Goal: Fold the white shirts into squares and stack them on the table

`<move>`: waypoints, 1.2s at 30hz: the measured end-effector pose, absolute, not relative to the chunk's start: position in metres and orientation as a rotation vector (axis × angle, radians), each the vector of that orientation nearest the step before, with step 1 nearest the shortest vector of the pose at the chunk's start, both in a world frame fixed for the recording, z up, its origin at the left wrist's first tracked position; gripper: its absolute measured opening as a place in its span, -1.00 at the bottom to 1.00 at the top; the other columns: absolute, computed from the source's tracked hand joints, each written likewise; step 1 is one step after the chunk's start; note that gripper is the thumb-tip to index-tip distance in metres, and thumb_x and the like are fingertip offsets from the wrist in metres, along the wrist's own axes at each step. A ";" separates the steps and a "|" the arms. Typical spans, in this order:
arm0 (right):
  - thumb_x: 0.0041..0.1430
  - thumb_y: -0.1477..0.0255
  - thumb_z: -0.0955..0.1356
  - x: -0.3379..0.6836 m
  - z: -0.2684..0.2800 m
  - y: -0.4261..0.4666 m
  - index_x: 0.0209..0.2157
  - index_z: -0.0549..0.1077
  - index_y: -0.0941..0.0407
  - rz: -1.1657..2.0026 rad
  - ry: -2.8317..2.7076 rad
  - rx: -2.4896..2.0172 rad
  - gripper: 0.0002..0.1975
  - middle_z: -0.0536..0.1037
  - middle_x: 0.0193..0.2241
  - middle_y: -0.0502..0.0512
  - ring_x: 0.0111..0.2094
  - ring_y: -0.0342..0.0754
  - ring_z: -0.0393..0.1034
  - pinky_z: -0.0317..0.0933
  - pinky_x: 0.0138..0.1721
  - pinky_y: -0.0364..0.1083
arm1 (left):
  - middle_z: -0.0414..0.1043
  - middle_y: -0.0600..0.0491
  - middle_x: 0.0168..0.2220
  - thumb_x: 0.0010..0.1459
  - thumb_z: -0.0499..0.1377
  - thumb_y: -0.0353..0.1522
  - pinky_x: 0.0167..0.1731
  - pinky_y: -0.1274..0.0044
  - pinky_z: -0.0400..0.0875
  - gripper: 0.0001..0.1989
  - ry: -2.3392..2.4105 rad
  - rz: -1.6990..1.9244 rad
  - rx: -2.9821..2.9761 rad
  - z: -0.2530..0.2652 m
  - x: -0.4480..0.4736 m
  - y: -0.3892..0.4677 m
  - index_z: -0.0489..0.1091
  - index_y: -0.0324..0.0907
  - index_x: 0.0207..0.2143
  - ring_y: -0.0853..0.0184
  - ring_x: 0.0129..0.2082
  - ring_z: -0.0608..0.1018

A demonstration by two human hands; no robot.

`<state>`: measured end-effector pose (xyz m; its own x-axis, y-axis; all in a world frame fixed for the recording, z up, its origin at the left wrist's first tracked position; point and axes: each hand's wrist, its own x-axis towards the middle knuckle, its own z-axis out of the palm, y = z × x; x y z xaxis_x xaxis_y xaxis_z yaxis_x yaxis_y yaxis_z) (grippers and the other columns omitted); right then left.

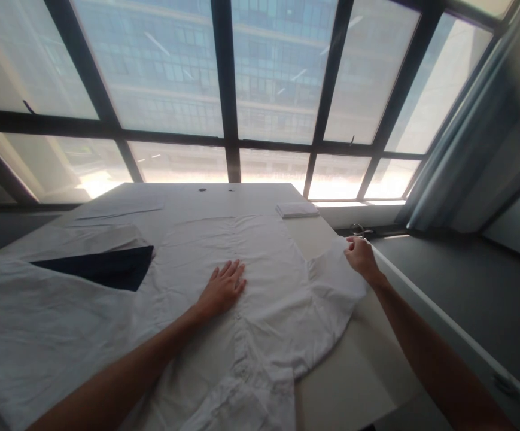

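Note:
A white shirt (268, 269) lies spread across the white table, with a gathered seam or placket running down its middle. My left hand (226, 284) rests flat on the shirt near that line, fingers stretched out. At the table's right edge my right hand (362, 258) pinches the end of the shirt's sleeve (334, 272), which is drawn out to the right. Wrinkles run through the sleeve and the lower part of the shirt. The shirt's nearest part is bunched at the bottom of the view.
More white cloth (53, 335) covers the table's left side, with a dark navy piece (102, 267) showing between its layers. A folded white cloth (298, 209) sits at the table's (260, 194) far right. Windows stand behind; a grey curtain (457, 161) hangs right.

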<state>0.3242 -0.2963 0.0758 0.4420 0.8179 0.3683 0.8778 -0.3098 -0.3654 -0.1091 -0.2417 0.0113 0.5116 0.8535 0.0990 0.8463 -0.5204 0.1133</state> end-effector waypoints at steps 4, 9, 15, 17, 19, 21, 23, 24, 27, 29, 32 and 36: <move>-0.01 0.57 0.32 0.275 0.109 -0.286 -0.04 0.52 0.23 -0.040 -1.483 -1.910 -0.57 0.56 -0.46 0.06 -0.37 -0.04 0.46 0.30 -0.18 -0.11 | -0.04 -0.06 0.41 0.39 -0.13 -0.17 0.31 0.14 -0.05 -0.42 1.520 0.234 2.686 0.009 -0.110 -0.241 0.11 -0.18 0.37 0.10 0.41 0.01; -0.05 0.57 0.36 0.201 0.108 -0.281 0.02 0.48 0.22 0.430 -1.551 -1.503 -0.49 0.53 -0.49 -0.03 -0.48 -0.14 0.40 0.34 -0.35 -0.15 | -0.06 -0.05 0.41 0.39 -0.13 -0.17 0.31 0.14 -0.06 -0.42 1.522 0.212 2.686 0.008 -0.110 -0.239 0.09 -0.17 0.38 0.10 0.41 0.01; 0.09 0.46 0.39 0.198 0.083 -0.270 -0.03 0.52 0.21 0.758 -1.613 -1.383 -0.63 0.61 -0.34 0.13 -0.40 -0.08 0.49 0.41 -0.37 -0.11 | -0.07 -0.04 0.42 0.39 -0.13 -0.17 0.31 0.14 -0.06 -0.42 1.506 0.207 2.678 0.009 -0.110 -0.241 0.10 -0.15 0.37 0.11 0.41 0.00; 0.11 0.48 0.38 0.225 0.075 -0.265 -0.05 0.54 0.21 0.489 -1.630 -1.609 -0.66 0.63 -0.25 0.20 -0.30 -0.03 0.52 0.41 -0.24 -0.07 | -0.06 -0.04 0.42 0.38 -0.12 -0.17 0.32 0.16 -0.07 -0.43 1.505 0.220 2.673 0.010 -0.110 -0.241 0.10 -0.14 0.37 0.12 0.41 -0.01; 0.15 0.47 0.36 0.255 0.065 -0.263 -0.02 0.53 0.21 0.259 -1.649 -1.861 -0.65 0.62 -0.14 0.26 -0.17 0.03 0.53 0.36 -0.06 -0.02 | -0.04 -0.05 0.41 0.38 -0.12 -0.17 0.32 0.15 -0.07 -0.43 1.506 0.243 2.666 0.009 -0.110 -0.242 0.11 -0.14 0.37 0.12 0.41 0.00; 0.19 0.42 0.36 0.281 0.054 -0.264 0.04 0.50 0.24 0.082 -1.663 -2.071 -0.61 0.57 -0.02 0.33 0.02 0.13 0.46 0.26 0.10 0.03 | -0.03 -0.05 0.41 0.38 -0.11 -0.17 0.32 0.15 -0.07 -0.43 1.505 0.263 2.662 0.009 -0.110 -0.243 0.12 -0.15 0.36 0.11 0.41 0.01; 0.23 0.32 0.35 0.300 0.044 -0.266 0.07 0.47 0.30 0.017 -1.652 -2.227 -0.55 0.53 0.03 0.41 0.11 0.21 0.39 0.20 0.15 0.08 | -0.04 -0.05 0.41 0.38 -0.11 -0.17 0.32 0.14 -0.06 -0.43 1.504 0.269 2.662 0.009 -0.110 -0.243 0.12 -0.15 0.36 0.10 0.41 0.00; 0.25 0.26 0.34 0.306 0.040 -0.267 0.08 0.46 0.32 0.036 -1.641 -2.280 -0.51 0.52 0.04 0.43 0.12 0.23 0.38 0.20 0.15 0.08 | -0.04 -0.04 0.41 0.38 -0.11 -0.17 0.32 0.15 -0.06 -0.43 1.504 0.266 2.663 0.009 -0.110 -0.243 0.12 -0.15 0.36 0.10 0.41 0.00; 0.23 0.17 0.35 0.317 0.034 -0.267 0.08 0.47 0.30 0.181 -1.576 -2.341 -0.45 0.54 0.02 0.42 0.06 0.21 0.44 0.28 0.06 0.05 | -0.07 -0.03 0.42 0.38 -0.12 -0.17 0.32 0.15 -0.08 -0.43 1.508 0.252 2.666 0.010 -0.109 -0.244 0.11 -0.14 0.37 0.11 0.41 0.00; 0.15 0.19 0.41 0.320 0.034 -0.265 0.02 0.50 0.28 0.230 -1.523 -2.323 -0.48 0.58 -0.05 0.39 -0.01 0.20 0.49 0.33 -0.02 0.03 | -0.09 -0.03 0.42 0.39 -0.12 -0.17 0.32 0.16 -0.08 -0.43 1.513 0.235 2.665 0.011 -0.110 -0.244 0.10 -0.15 0.37 0.11 0.41 0.00; 0.03 0.23 0.48 0.317 0.038 -0.263 -0.22 0.58 0.24 0.330 -1.454 -2.242 -0.62 0.64 -0.31 0.27 -0.22 0.17 0.54 0.38 -0.20 0.00 | -0.09 -0.03 0.42 0.39 -0.13 -0.17 0.32 0.16 -0.08 -0.43 1.512 0.220 2.662 0.013 -0.109 -0.244 0.09 -0.16 0.37 0.11 0.41 -0.01; -0.05 0.36 0.49 0.306 0.043 -0.264 -0.53 0.52 0.19 0.652 -1.306 -2.092 -0.81 0.49 -0.64 0.05 -0.53 -0.02 0.42 0.28 -0.49 -0.12 | -0.06 -0.06 0.41 0.39 -0.12 -0.18 0.32 0.15 -0.07 -0.43 1.509 0.214 2.657 0.016 -0.109 -0.247 0.10 -0.18 0.37 0.10 0.41 0.00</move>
